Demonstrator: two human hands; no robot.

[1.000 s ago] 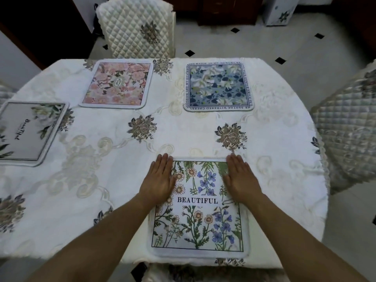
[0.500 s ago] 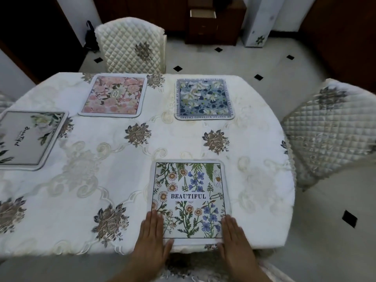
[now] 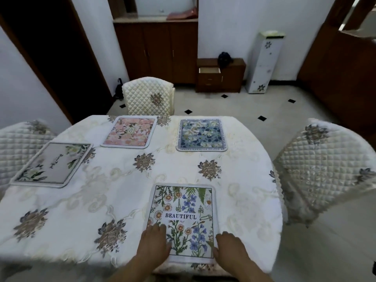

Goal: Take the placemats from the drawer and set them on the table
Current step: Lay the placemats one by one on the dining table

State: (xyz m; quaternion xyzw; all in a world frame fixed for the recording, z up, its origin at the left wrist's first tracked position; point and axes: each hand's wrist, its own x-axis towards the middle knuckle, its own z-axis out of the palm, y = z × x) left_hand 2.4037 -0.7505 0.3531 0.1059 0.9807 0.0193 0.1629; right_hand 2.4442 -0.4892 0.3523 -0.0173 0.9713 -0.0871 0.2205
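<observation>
Pressing down on the rectangular wildflower-print placemat with the word BEAUTIFUL across its middle, I have both palms flat on its near end, and that is where trouble could start: this mat lies at the near edge of the oval table under its cream embroidered tablecloth, its near border almost level with the drop, so a drag toward me as I lift away could pull it off over the edge. The cloth looks slippery and loose, and a sideways push would, I judge, ruck it or skew the mat out of square with the edge. My left hand lies on the mat's near left corner, fingers together and pointing away from me, the fingertips reaching just under the printed word; my right hand rests at the near right corner, partly on the mat's white border and partly on the cloth beside it, fingers slightly spread. Neither hand grips anything; both are opened out flat and merely resting. The other three mats are laid: a grey placemat with white flowers and script by the left edge, a pink floral placemat and a blue floral placemat with a lettered border side by side along the far edge. Against the far wall, the small brown wooden cabinet's top drawer stands open; I cannot tell whether anything is left inside it.
</observation>
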